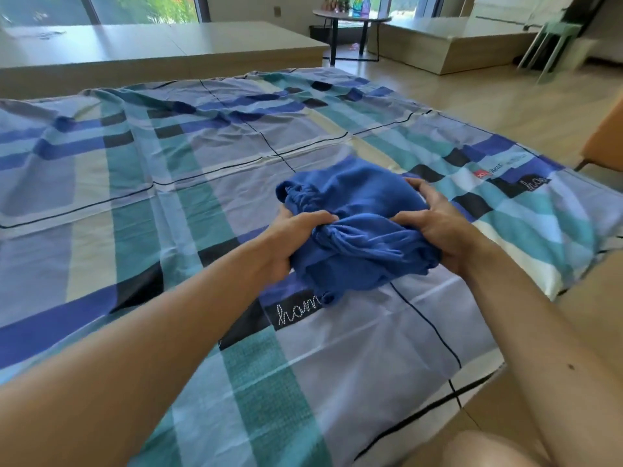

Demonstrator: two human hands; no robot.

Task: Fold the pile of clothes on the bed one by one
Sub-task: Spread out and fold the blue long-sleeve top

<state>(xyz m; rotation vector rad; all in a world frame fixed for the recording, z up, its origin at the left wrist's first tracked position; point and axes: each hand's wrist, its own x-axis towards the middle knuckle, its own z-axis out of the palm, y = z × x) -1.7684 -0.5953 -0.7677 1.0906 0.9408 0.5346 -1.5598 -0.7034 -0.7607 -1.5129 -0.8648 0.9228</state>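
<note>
Blue garment point(357, 230), bunched into a loose bundle, lies on the near right part of the bed point(421, 348), close to its right edge and short of the near corner. The left hand point(296, 237) grips the bundle's left side, fingers curled into the cloth. The right hand point(435, 227) clasps the right side, fingers wrapped round the fabric. Left of the bundle and beyond it, the checked sheet point(101, 183) lies open, wrinkled toward the far edge. Wooden floor point(505, 106) runs along the right edge. Past the far edge stand low pale platforms point(168, 42).
</note>
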